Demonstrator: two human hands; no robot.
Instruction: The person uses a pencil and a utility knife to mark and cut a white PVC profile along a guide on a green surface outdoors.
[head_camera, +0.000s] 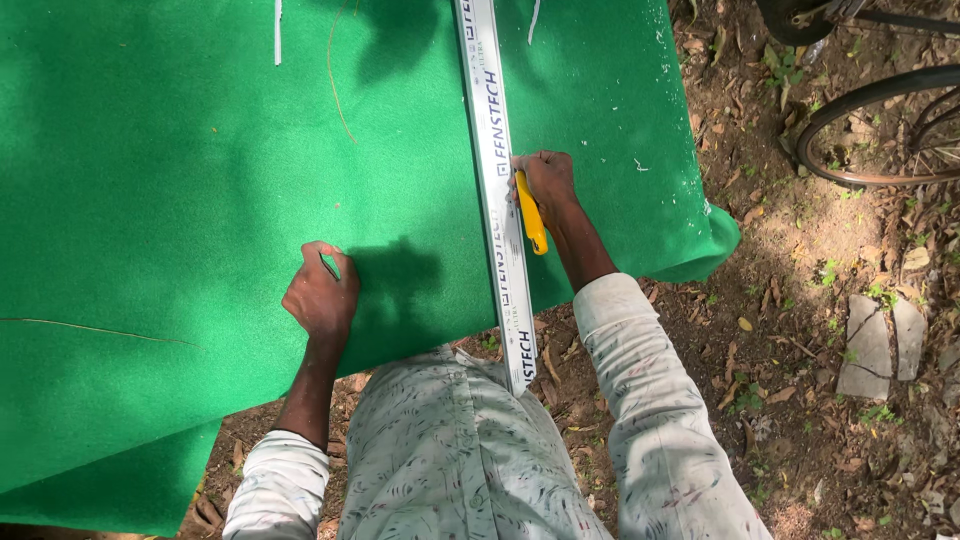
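The right hand (545, 178) is gripping a yellow utility knife (531, 214) tight against the right edge of a long white straightedge (500, 200). The left hand (320, 295) is pressing, fingers curled together, on the green carpet (200, 200), left of the straightedge.

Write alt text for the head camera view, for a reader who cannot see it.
Seen from above, a person's right hand holds a yellow utility knife against a long white straightedge lying across a green carpet sheet. The left hand presses on the sheet. Leaf-strewn dirt ground and a bicycle wheel lie to the right.
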